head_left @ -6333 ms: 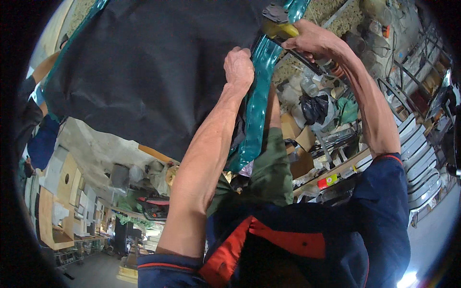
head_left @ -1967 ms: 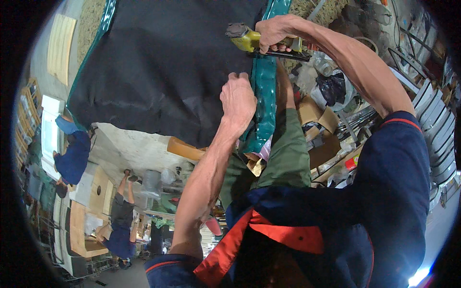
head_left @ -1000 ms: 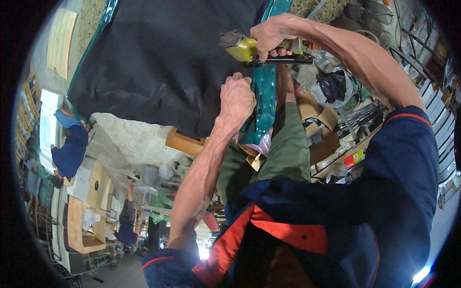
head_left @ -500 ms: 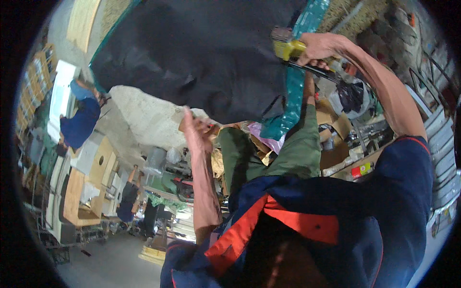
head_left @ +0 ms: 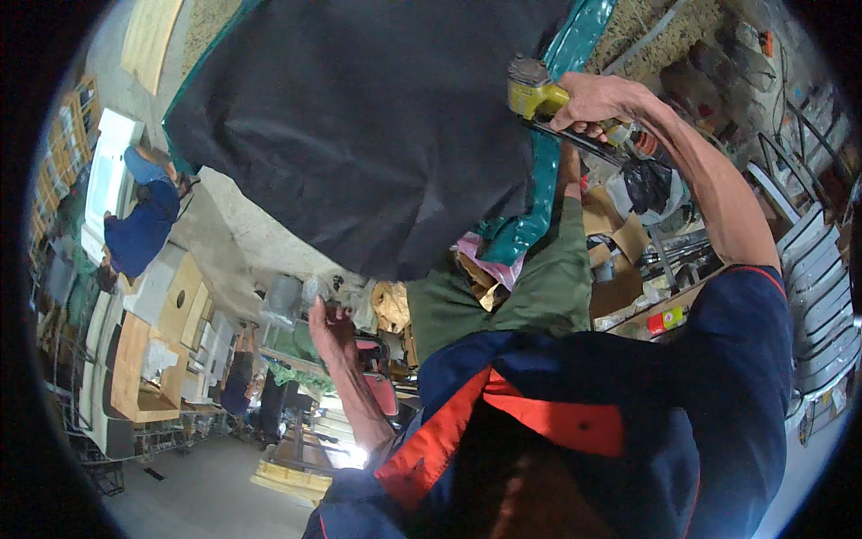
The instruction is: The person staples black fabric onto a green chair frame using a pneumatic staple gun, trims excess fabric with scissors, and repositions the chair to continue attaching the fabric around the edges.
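Cloth used as landmark. The black cloth (head_left: pixel 359 117) spreads out ahead of the wearer's green trousers (head_left: pixel 548 278), one broad piece; whatever bears it is hidden. Its near edge hangs in soft folds, so likely unpinned there, though not certain.

Right hand (head_left: pixel 593 106): at the cloth's right edge, fingers wrapped round the handle of the yellow tool (head_left: pixel 536 94). Head points left, across the cloth's border. Full-fist hold probably because the tool is top-heavy and one hand must keep the head steady. Cannot tell whether the head touches the cloth or hovers.

Green trim (head_left: pixel 545 171): shiny strip along the cloth's right side, bending in at the near corner over a lilac sheet (head_left: pixel 489 265). The sheet may be there as padding; unproven.

Left hand (head_left: pixel 332 328): near the cloth's near edge, toward its left, but apart from it. Fingers loosely curled, nothing seen in them. It bears no part of the tool's weight. Hands well apart from each other.

Legs stand close against the cloth's near right corner, presumably to keep the reach to that edge short.

Right of the cloth, beyond the trim: a black bag (head_left: pixel 648 184) and cardboard (head_left: pixel 620 283). Far left of the cloth: a co-worker (head_left: pixel 144 220), bent over.
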